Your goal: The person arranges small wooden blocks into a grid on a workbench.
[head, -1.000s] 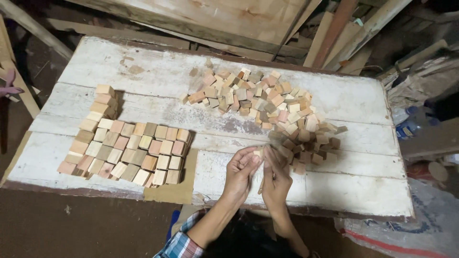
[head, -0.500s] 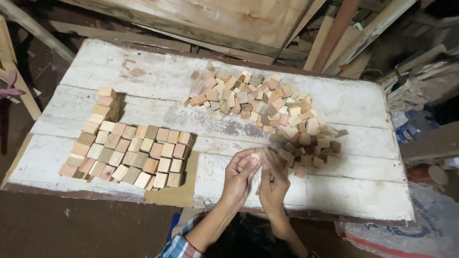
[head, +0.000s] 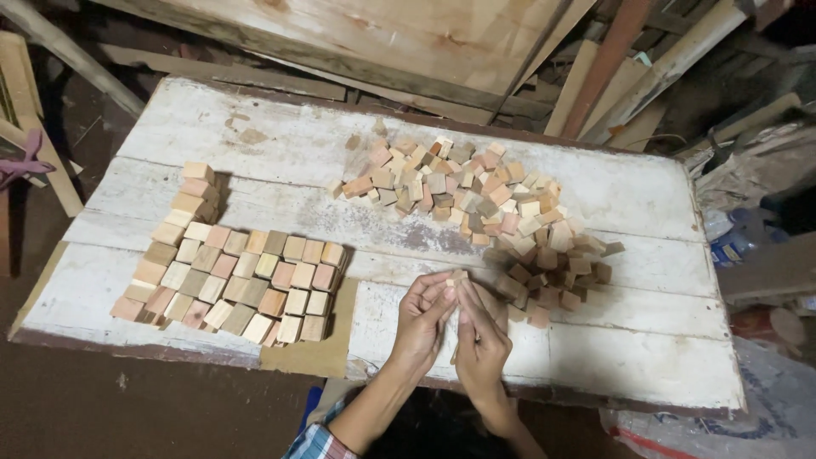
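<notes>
Head camera view, looking down at my two hands over a whitewashed plank bench (head: 595,183). My left hand (head: 422,319) and right hand (head: 480,340) are pressed close together near the bench's front edge, a little right of its middle. Their fingertips pinch one small wooden block (head: 456,276) between them, lifted just clear of the boards, I think so I can turn it and look it over. Both hands are closed narrowly around it.

Toward the front left corner lies a tidy grid of blocks (head: 242,285), laid side by side in four rows of roughly six to eight, about thirty in all. They sit touching, so they are easy to count. At the grid's far left end a short stack (head: 197,189) rises, four or five blocks high.

Across the middle and toward the right edge sprawls a loose heap of blocks (head: 484,208), tumbled at all angles. I cannot count it exactly; it looks like well over eighty. Its near end lies just beside my right hand.

Long planks (head: 408,38) lean behind the bench's back edge.
</notes>
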